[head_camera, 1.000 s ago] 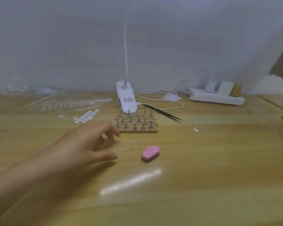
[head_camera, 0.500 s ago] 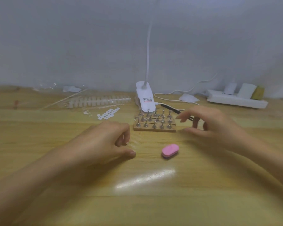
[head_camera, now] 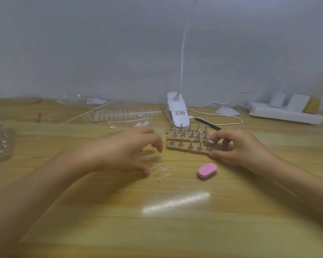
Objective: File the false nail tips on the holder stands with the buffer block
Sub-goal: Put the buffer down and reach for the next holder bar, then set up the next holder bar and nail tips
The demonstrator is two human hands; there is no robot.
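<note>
**Right hand (head_camera: 237, 148) at the holder stands (head_camera: 189, 138)**

Its grip pinches the right end of the near row. The pink buffer block (head_camera: 207, 170) lies on the table (head_camera: 175, 229) just nearer, untouched. The left hand (head_camera: 123, 149) curls over clear nail tips (head_camera: 158, 171); whether its grip holds any, I cannot tell.

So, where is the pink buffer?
Head view: the buffer lies on the table, right of centre, just in front of the rack, close to the right hand.
</note>
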